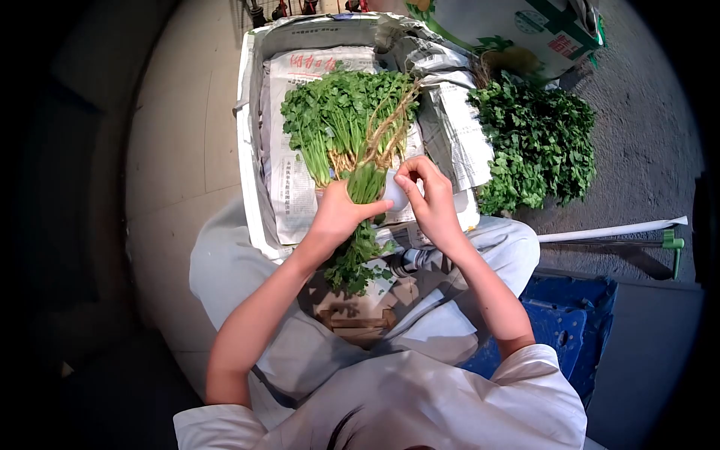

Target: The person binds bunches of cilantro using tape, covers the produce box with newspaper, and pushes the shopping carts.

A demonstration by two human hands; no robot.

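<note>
Well, over the near edge of the white box (246, 161), my left hand (335, 216) hugs the green bunch (365, 185), my right hand (430, 201) pinches a pale thing (394, 196); squeezing hard might snap stems (367, 178).

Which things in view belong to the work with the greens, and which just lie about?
Seemingly in use:
- rooted leafy bunch, in the left hand
- pale piece by the right hand, unclear what
- greens on newspaper in the white box
- perhaps the leafy pile outside

Seemingly lying about:
- white pole
- green-ended rod
</note>
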